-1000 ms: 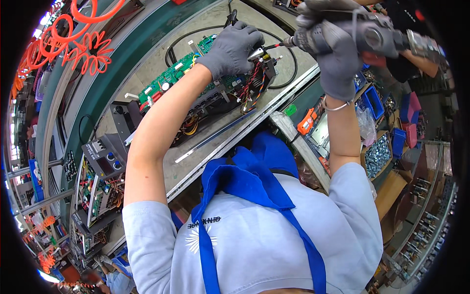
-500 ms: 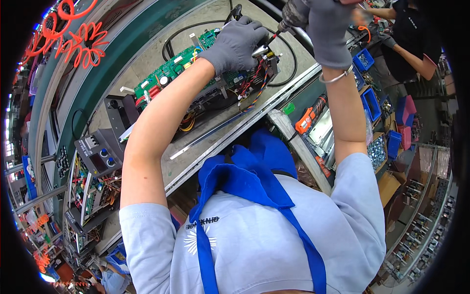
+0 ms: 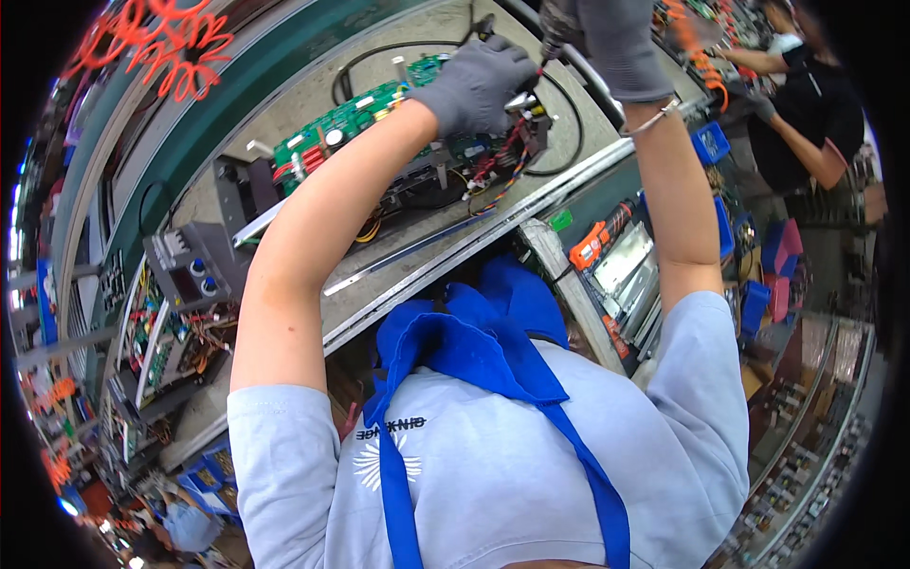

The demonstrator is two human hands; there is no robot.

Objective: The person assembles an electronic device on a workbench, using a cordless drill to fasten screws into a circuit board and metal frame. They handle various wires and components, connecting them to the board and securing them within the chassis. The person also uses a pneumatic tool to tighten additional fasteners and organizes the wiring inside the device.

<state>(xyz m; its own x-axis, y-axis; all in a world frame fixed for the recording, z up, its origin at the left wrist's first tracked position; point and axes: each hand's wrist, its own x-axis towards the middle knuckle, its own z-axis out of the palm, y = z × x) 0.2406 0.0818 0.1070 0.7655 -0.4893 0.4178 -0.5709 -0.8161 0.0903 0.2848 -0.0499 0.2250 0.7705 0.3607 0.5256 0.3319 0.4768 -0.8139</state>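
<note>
My left hand [image 3: 482, 87], in a grey glove, is closed over the far right end of a unit with a green circuit board [image 3: 349, 118]. What its fingers pinch is mostly hidden; a small shiny metal part [image 3: 519, 100] shows beside them. In my right hand [image 3: 618, 52], also gloved, is a power screwdriver [image 3: 561, 27], partly cut off by the upper edge. Its bit points down at the unit's end, close to my left fingertips; contact cannot be made out. Coloured wires [image 3: 512, 161] hang from that end, and a black cable [image 3: 580, 123] loops behind it.
The unit lies on a grey bench with a metal front rail [image 3: 417, 283]. A control box with blue knobs [image 3: 197, 275] stands left. An orange-handled tool [image 3: 599, 237] and blue bins [image 3: 709, 142] lie right. Orange coiled hoses [image 3: 180, 43] hang upper left. Another person [image 3: 806, 114] works at upper right.
The whole view has shifted slightly, so bench and unit appear a little further right. Both hands keep their places at the unit's end, the screwdriver still pointing there.
</note>
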